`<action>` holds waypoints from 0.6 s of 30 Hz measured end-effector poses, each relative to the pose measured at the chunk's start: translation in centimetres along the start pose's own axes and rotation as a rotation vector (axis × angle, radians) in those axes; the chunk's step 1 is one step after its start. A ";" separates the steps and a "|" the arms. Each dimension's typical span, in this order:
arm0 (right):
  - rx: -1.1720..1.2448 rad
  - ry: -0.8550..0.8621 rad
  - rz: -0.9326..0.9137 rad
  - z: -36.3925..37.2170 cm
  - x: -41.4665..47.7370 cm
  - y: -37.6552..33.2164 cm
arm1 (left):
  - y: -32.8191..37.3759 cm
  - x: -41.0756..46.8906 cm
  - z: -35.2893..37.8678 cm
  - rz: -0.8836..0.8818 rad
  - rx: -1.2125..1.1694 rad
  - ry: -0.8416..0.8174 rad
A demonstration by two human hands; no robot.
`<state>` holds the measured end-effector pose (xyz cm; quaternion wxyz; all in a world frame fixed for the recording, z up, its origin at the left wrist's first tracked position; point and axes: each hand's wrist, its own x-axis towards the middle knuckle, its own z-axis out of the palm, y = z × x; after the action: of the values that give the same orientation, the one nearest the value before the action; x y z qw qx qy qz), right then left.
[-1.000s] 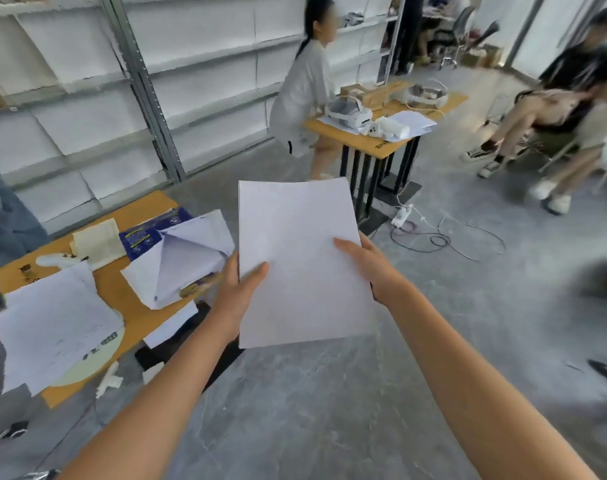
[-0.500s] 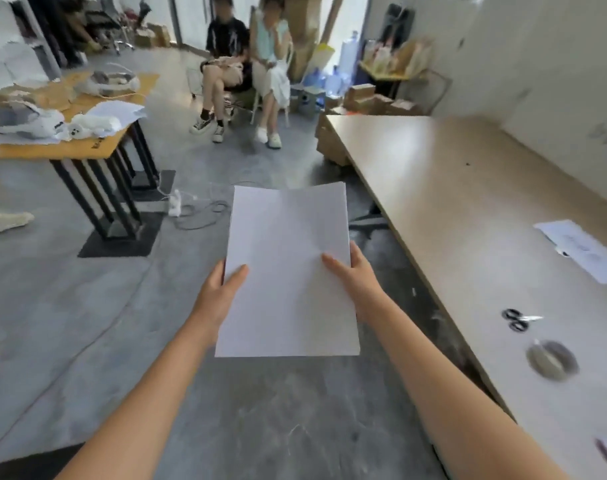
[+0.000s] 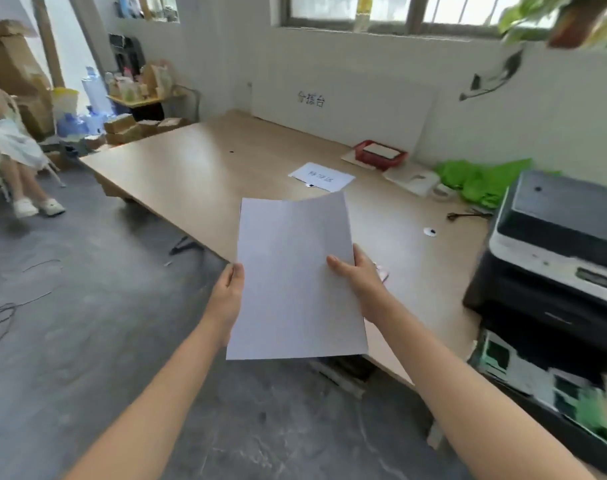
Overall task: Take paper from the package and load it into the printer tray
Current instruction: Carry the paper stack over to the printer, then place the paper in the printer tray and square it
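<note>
A thin stack of white paper (image 3: 295,278) is held flat in front of me over the edge of a long wooden table (image 3: 205,174). My left hand (image 3: 227,299) grips its left edge and my right hand (image 3: 359,284) grips its right edge, thumb on top. The black and white printer (image 3: 551,258) stands at the right end of the table, to the right of the paper and apart from it. Its tray is not clearly visible. The paper package is out of view.
On the table lie a labelled white sheet (image 3: 322,176), a red basket (image 3: 380,154), green fabric (image 3: 478,181), scissors (image 3: 468,214) and tape. A seated person (image 3: 7,147) is at the far left. Cardboard boxes (image 3: 125,128) stand beyond the table. Cables lie on the grey floor (image 3: 87,306).
My view has swung to the right, from the orange desk with the opened package, past seated people, to the long table and printer. Both hands have kept hold of the paper throughout.
</note>
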<state>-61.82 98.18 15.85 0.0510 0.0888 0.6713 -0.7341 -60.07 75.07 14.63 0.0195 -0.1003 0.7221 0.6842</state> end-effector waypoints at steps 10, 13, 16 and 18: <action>0.020 0.425 0.038 -25.1 -11.5 2.0 | -2.1 -6.7 25.3 -0.095 0.071 -0.349; 0.057 0.539 0.082 -30.2 -14.1 4.2 | -3.3 -9.1 30.6 -0.117 0.127 -0.446; 0.082 0.631 0.136 -33.6 -16.2 6.6 | -4.8 -10.8 34.5 -0.146 0.225 -0.518; 0.092 0.693 0.182 -35.3 -17.0 8.1 | -6.0 -10.8 36.8 -0.159 0.277 -0.580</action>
<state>-41.46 131.80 8.42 -0.1185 0.3937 0.6044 -0.6824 -52.50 112.60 8.15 0.2910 0.0465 0.7625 0.5760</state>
